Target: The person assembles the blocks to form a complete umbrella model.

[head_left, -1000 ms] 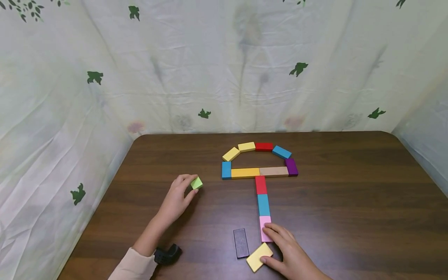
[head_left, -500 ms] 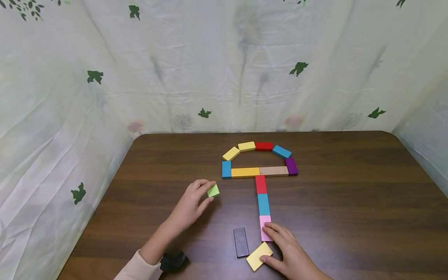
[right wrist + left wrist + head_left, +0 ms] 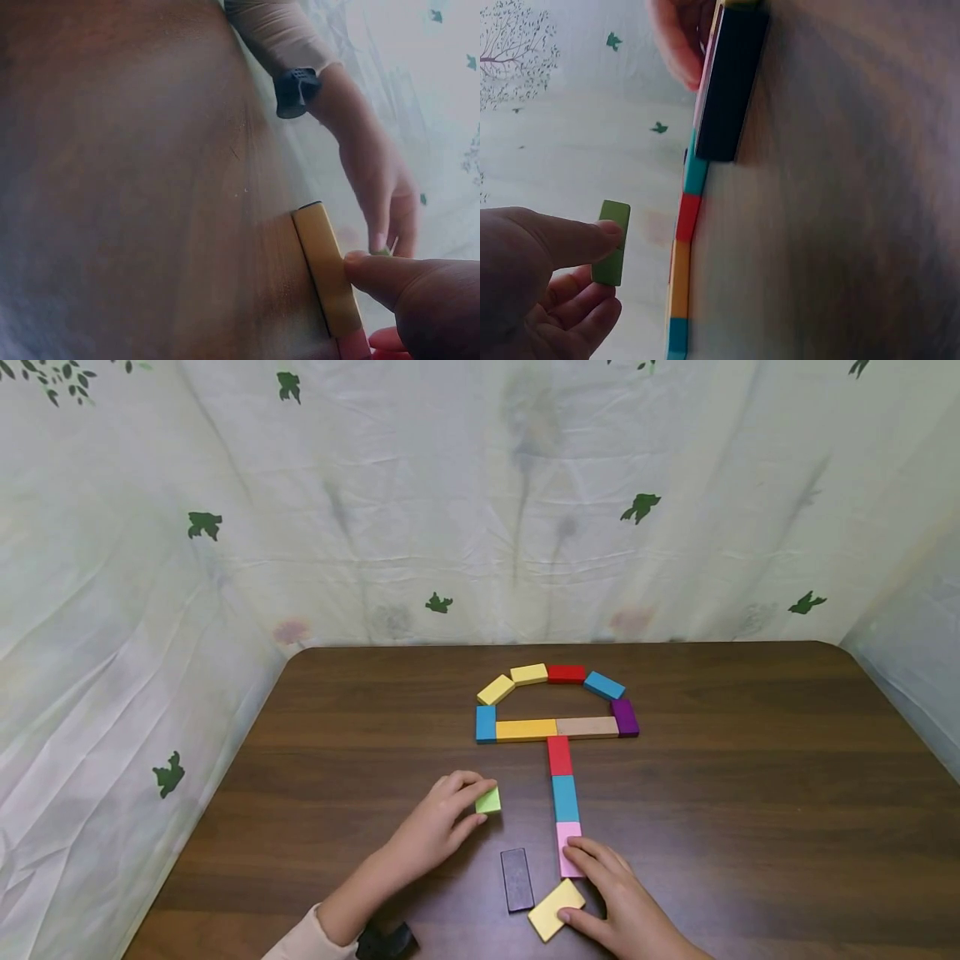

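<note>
My left hand (image 3: 438,822) pinches a light green block (image 3: 489,801) between thumb and fingers; the left wrist view shows the block (image 3: 612,244) held apart from the other blocks. My right hand (image 3: 618,897) rests at the near end of a row of blocks. Its fingertips touch the pink block (image 3: 568,850), and its thumb touches the pale yellow block (image 3: 553,912), which lies slanted below the pink one. A dark purple-grey block (image 3: 517,880) lies just left of the yellow one. The right wrist view shows the thumb against the yellow block (image 3: 326,270).
Above the pink block, a blue block (image 3: 565,799) and a red block (image 3: 559,756) continue the straight row. It meets a flat-bottomed arch of several blocks, including a yellow bar (image 3: 525,731), a tan bar (image 3: 587,727) and a purple block (image 3: 625,717). All lie on a brown table (image 3: 750,793).
My left hand has carried the green block rightward and nearer to me, toward the dark block. The right hand and the laid blocks have stayed in place.
</note>
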A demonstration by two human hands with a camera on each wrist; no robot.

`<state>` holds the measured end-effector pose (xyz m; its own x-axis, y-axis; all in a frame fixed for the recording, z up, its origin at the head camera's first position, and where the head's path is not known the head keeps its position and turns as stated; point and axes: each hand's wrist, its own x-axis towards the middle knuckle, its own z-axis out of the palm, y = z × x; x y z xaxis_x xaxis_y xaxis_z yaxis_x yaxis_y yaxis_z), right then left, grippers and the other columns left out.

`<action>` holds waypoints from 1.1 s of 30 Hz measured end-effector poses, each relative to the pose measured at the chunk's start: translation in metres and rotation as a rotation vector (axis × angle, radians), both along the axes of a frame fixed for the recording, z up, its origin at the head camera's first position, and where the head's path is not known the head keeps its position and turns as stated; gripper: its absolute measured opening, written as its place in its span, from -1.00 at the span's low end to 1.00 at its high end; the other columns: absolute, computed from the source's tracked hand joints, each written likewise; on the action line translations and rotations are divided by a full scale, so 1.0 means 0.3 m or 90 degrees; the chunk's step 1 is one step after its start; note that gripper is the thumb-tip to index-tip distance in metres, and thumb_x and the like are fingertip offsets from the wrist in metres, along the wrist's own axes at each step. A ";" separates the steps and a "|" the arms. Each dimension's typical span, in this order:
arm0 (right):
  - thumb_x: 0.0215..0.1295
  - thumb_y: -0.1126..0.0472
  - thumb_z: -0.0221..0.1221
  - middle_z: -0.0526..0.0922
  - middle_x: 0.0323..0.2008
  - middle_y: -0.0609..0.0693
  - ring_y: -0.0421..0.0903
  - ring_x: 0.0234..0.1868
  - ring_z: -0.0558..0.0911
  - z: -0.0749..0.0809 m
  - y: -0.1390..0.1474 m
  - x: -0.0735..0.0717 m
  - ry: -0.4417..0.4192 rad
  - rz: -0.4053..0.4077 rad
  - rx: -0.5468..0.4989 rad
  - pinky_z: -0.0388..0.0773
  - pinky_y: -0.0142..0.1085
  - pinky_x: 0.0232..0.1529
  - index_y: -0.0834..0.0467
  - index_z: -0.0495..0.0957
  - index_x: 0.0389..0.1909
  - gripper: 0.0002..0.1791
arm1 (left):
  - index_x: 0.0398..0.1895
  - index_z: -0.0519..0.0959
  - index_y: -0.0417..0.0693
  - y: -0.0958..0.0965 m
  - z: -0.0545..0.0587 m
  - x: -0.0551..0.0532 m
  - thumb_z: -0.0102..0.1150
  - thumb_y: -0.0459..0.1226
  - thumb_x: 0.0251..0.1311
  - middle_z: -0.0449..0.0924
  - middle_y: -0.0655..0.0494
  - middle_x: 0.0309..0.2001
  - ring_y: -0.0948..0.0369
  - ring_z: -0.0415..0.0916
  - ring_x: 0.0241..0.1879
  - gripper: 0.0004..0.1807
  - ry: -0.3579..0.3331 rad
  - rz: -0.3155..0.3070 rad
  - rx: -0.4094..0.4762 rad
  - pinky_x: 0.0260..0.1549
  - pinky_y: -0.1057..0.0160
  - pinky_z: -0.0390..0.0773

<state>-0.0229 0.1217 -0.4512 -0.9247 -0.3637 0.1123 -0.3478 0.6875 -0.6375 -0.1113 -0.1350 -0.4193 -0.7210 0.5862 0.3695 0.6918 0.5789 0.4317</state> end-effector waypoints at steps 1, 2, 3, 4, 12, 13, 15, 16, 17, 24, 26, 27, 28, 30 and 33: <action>0.01 -0.24 0.18 0.32 0.14 -0.04 -0.04 0.11 0.30 0.000 0.000 0.000 -0.002 0.000 0.000 0.38 -0.02 -0.03 0.20 0.40 0.13 -0.24 | 0.03 0.49 -0.17 0.004 -0.002 0.002 0.25 -0.35 0.03 0.41 0.09 -0.09 0.16 0.34 -0.16 -0.58 -0.007 -0.003 -0.001 -0.19 0.22 0.40; 0.02 -0.24 0.18 0.32 0.14 -0.03 -0.03 0.11 0.30 0.001 0.000 -0.001 -0.003 0.001 -0.002 0.38 -0.01 -0.03 0.20 0.40 0.13 -0.24 | 0.02 0.50 -0.17 0.009 -0.005 0.004 0.24 -0.35 0.04 0.41 0.09 -0.09 0.16 0.34 -0.14 -0.59 -0.014 -0.006 -0.004 -0.18 0.22 0.40; 0.02 -0.25 0.17 0.32 0.14 -0.03 -0.03 0.11 0.30 0.001 0.000 -0.001 -0.005 0.002 -0.001 0.38 -0.01 -0.03 0.20 0.40 0.13 -0.24 | 0.02 0.50 -0.16 0.013 -0.007 0.006 0.24 -0.35 0.05 0.41 0.09 -0.09 0.16 0.34 -0.13 -0.60 -0.023 -0.008 -0.007 -0.17 0.22 0.41; 0.02 -0.25 0.16 0.32 0.14 -0.03 -0.03 0.11 0.30 0.001 0.001 -0.001 -0.008 0.002 -0.001 0.37 -0.01 -0.03 0.20 0.40 0.13 -0.24 | 0.02 0.50 -0.15 0.017 -0.010 0.007 0.23 -0.34 0.06 0.41 0.09 -0.09 0.17 0.34 -0.12 -0.61 -0.033 -0.010 -0.011 -0.16 0.23 0.41; 0.00 -0.24 0.19 0.30 0.16 -0.01 -0.02 0.13 0.28 0.001 -0.001 -0.006 -0.048 0.003 0.007 0.36 -0.01 0.00 0.20 0.39 0.15 -0.22 | 0.04 0.49 -0.10 0.040 -0.033 0.014 0.16 -0.34 0.12 0.42 0.12 -0.06 0.21 0.36 -0.06 -0.63 -0.097 -0.019 -0.054 -0.08 0.25 0.39; 0.00 -0.23 0.20 0.30 0.16 -0.01 -0.02 0.13 0.28 0.000 -0.002 -0.007 -0.050 0.004 0.006 0.36 -0.01 0.00 0.21 0.38 0.15 -0.22 | 0.05 0.49 -0.11 0.042 -0.036 0.014 0.15 -0.34 0.13 0.41 0.12 -0.06 0.22 0.36 -0.05 -0.63 -0.104 -0.020 -0.056 -0.07 0.26 0.39; 0.00 -0.22 0.21 0.30 0.16 -0.01 -0.02 0.13 0.28 0.001 -0.002 -0.008 -0.050 0.003 0.005 0.36 -0.01 0.00 0.21 0.38 0.15 -0.22 | 0.05 0.49 -0.11 0.043 -0.040 0.015 0.15 -0.34 0.13 0.41 0.13 -0.05 0.23 0.35 -0.04 -0.63 -0.116 -0.021 -0.053 -0.06 0.26 0.38; 0.00 -0.22 0.21 0.30 0.16 -0.01 -0.02 0.13 0.28 0.001 -0.002 -0.008 -0.049 0.003 0.006 0.36 -0.01 0.00 0.21 0.38 0.15 -0.23 | 0.06 0.49 -0.11 0.043 -0.042 0.015 0.14 -0.35 0.14 0.41 0.14 -0.05 0.23 0.35 -0.04 -0.63 -0.121 -0.022 -0.050 -0.05 0.27 0.38; 0.01 -0.23 0.20 0.30 0.16 -0.01 -0.02 0.13 0.28 0.001 -0.002 -0.008 -0.047 0.004 0.003 0.36 -0.01 0.00 0.21 0.38 0.15 -0.22 | 0.06 0.49 -0.10 0.043 -0.043 0.014 0.14 -0.34 0.14 0.41 0.15 -0.05 0.24 0.35 -0.03 -0.63 -0.126 -0.023 -0.049 -0.05 0.27 0.37; 0.02 -0.25 0.16 0.29 0.16 -0.03 -0.02 0.14 0.27 0.005 0.000 -0.005 -0.044 0.003 -0.001 0.36 -0.02 -0.01 0.21 0.38 0.15 -0.22 | 0.06 0.49 -0.06 0.041 -0.071 0.005 0.14 -0.32 0.15 0.41 0.15 -0.04 0.24 0.36 -0.03 -0.64 -0.144 -0.038 -0.057 -0.04 0.26 0.37; 0.02 -0.24 0.18 0.30 0.16 -0.03 -0.02 0.13 0.28 0.004 0.000 -0.005 -0.040 0.003 0.000 0.37 -0.02 -0.01 0.21 0.38 0.15 -0.22 | 0.06 0.49 -0.04 0.040 -0.076 0.003 0.14 -0.31 0.15 0.41 0.17 -0.04 0.25 0.35 -0.03 -0.64 -0.154 -0.037 -0.061 -0.05 0.27 0.37; 0.02 -0.24 0.18 0.30 0.16 -0.02 -0.01 0.13 0.28 0.004 0.000 -0.005 -0.038 0.003 -0.001 0.37 -0.02 -0.01 0.22 0.38 0.14 -0.22 | 0.06 0.49 -0.03 0.039 -0.079 0.002 0.14 -0.31 0.15 0.41 0.18 -0.04 0.25 0.35 -0.03 -0.63 -0.157 -0.037 -0.063 -0.05 0.27 0.37; 0.02 -0.24 0.17 0.31 0.15 -0.02 -0.01 0.13 0.28 0.005 0.001 -0.005 -0.035 0.003 -0.002 0.37 -0.01 -0.01 0.22 0.38 0.14 -0.22 | 0.07 0.49 -0.03 0.039 -0.081 0.001 0.14 -0.30 0.15 0.41 0.18 -0.04 0.26 0.35 -0.03 -0.63 -0.158 -0.037 -0.064 -0.05 0.27 0.37; 0.02 -0.24 0.17 0.31 0.15 -0.02 -0.01 0.12 0.29 0.006 0.001 -0.004 -0.029 0.004 -0.004 0.37 -0.01 -0.02 0.22 0.39 0.14 -0.23 | 0.08 0.48 -0.02 0.037 -0.082 0.001 0.14 -0.28 0.16 0.40 0.18 -0.03 0.25 0.34 -0.03 -0.62 -0.154 -0.040 -0.071 -0.04 0.26 0.37; 0.02 -0.25 0.17 0.31 0.15 -0.02 0.00 0.13 0.28 0.007 0.001 -0.003 -0.034 0.003 -0.008 0.36 0.00 -0.01 0.22 0.39 0.14 -0.22 | 0.10 0.47 -0.02 0.036 -0.082 0.001 0.11 -0.24 0.18 0.40 0.18 -0.01 0.24 0.34 -0.02 -0.62 -0.149 -0.046 -0.081 -0.03 0.25 0.36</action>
